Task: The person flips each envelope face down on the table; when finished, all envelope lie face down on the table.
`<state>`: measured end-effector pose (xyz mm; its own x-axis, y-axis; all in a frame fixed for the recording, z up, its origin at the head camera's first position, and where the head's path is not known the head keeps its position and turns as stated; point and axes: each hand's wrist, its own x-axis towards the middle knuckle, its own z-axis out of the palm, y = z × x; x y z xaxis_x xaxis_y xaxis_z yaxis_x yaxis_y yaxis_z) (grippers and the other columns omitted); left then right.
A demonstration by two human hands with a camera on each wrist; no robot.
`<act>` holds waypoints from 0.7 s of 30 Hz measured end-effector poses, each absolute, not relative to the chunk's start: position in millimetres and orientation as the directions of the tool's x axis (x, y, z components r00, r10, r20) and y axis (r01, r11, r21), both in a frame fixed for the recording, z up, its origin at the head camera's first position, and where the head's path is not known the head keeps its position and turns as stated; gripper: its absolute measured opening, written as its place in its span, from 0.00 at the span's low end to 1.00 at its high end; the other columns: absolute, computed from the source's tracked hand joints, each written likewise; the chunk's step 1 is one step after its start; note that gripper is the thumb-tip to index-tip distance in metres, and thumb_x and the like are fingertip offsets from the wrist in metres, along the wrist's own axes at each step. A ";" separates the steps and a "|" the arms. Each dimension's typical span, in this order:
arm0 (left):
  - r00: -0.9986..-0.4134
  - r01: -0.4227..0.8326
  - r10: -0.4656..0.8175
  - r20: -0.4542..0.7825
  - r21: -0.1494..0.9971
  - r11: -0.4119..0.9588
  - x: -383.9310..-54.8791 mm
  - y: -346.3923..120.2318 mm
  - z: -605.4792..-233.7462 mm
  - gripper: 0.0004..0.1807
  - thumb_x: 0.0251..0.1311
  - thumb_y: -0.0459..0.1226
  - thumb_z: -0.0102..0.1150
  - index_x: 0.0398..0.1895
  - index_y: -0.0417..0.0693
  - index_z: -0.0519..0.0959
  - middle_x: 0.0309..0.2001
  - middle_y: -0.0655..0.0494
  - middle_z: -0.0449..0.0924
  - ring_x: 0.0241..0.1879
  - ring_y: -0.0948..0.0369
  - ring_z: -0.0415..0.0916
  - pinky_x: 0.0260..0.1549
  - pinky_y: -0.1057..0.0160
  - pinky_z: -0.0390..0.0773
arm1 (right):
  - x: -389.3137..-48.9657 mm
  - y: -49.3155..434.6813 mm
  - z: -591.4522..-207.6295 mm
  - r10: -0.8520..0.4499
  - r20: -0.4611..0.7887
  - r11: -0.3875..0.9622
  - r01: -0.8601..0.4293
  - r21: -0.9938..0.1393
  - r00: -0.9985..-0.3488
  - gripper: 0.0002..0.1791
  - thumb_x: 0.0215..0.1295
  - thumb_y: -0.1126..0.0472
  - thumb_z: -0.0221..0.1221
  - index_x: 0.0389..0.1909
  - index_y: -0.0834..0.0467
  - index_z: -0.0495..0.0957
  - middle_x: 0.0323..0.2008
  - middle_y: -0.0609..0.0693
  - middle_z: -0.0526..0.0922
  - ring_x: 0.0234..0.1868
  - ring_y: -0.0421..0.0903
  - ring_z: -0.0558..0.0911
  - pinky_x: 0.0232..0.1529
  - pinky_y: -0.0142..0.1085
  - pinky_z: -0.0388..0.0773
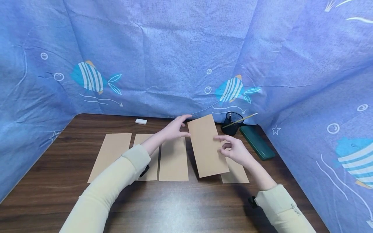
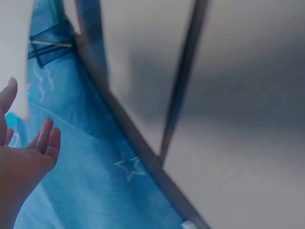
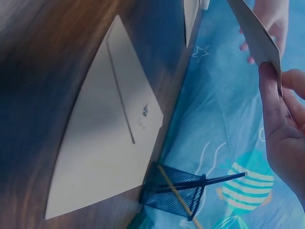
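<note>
My right hand (image 1: 237, 151) pinches a tan rectangular card (image 1: 207, 147) by its right edge, thumb on one face and fingers on the other. The card is tilted up off the table. My left hand (image 1: 174, 130) is at the card's upper left edge, fingers extended and thumb apart; in the left wrist view its palm (image 2: 26, 160) holds nothing. Beneath the raised card, partly hidden, lies another tan card (image 1: 237, 173). The right wrist view shows a line and a small dark mark on this lying card (image 3: 95, 143).
More tan cards lie in a row to the left, among them the leftmost card (image 1: 112, 152) and the one nearest the middle (image 1: 174, 161). A white eraser (image 1: 141, 121), a mesh pencil cup (image 1: 230, 128) and a green case (image 1: 256, 142) stand along the back. Blue curtains (image 1: 163, 58) enclose the table (image 1: 169, 207).
</note>
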<state>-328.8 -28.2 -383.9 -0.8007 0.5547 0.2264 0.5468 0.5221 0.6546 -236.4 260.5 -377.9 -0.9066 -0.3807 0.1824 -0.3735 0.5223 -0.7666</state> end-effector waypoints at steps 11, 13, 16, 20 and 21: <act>-0.758 0.570 0.607 0.239 0.697 0.436 -319.5 -21.7 -416.5 0.39 0.53 0.36 0.67 0.68 0.46 0.61 0.56 0.41 0.70 0.55 0.45 0.71 0.57 0.51 0.69 | -242.4 264.5 -396.8 -0.351 0.102 0.423 -0.255 -0.870 -0.931 0.26 0.58 0.73 0.59 0.60 0.63 0.71 0.54 0.65 0.71 0.34 0.38 0.82 0.28 0.34 0.78; -0.756 0.581 0.607 0.246 0.678 0.449 -317.8 -20.4 -417.6 0.37 0.53 0.37 0.68 0.67 0.46 0.64 0.56 0.43 0.70 0.55 0.46 0.70 0.57 0.52 0.68 | -245.2 264.6 -401.4 -0.362 0.094 0.415 -0.250 -0.875 -0.928 0.26 0.58 0.75 0.59 0.60 0.64 0.71 0.54 0.66 0.70 0.34 0.40 0.83 0.27 0.36 0.78; -0.760 0.589 0.605 0.237 0.645 0.487 -317.1 -18.5 -419.2 0.36 0.52 0.40 0.68 0.66 0.47 0.66 0.57 0.47 0.69 0.55 0.49 0.69 0.56 0.54 0.68 | -248.4 264.6 -407.9 -0.374 0.093 0.415 -0.256 -0.873 -0.923 0.27 0.58 0.76 0.58 0.60 0.65 0.70 0.56 0.66 0.71 0.35 0.45 0.83 0.26 0.37 0.78; -0.768 0.590 0.607 0.204 0.595 0.545 -318.6 -15.1 -422.8 0.38 0.51 0.43 0.70 0.66 0.49 0.66 0.59 0.50 0.69 0.58 0.51 0.65 0.57 0.52 0.65 | -249.5 263.1 -414.2 -0.387 0.105 0.453 -0.288 -0.844 -0.916 0.27 0.56 0.76 0.60 0.59 0.66 0.71 0.58 0.64 0.73 0.34 0.48 0.82 0.26 0.34 0.79; -0.770 0.589 0.607 0.195 0.582 0.561 -319.0 -14.2 -423.9 0.39 0.50 0.44 0.70 0.66 0.50 0.66 0.59 0.51 0.69 0.59 0.52 0.64 0.58 0.51 0.64 | -249.7 262.9 -416.0 -0.394 0.114 0.475 -0.308 -0.824 -0.912 0.27 0.55 0.76 0.61 0.59 0.66 0.71 0.58 0.63 0.73 0.34 0.47 0.81 0.27 0.33 0.79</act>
<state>-319.0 -14.2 -423.9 -0.7704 0.6070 0.1952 0.5892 0.5607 0.5818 -249.7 262.9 -416.0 -0.9120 -0.3942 0.1135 -0.3081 0.4755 -0.8240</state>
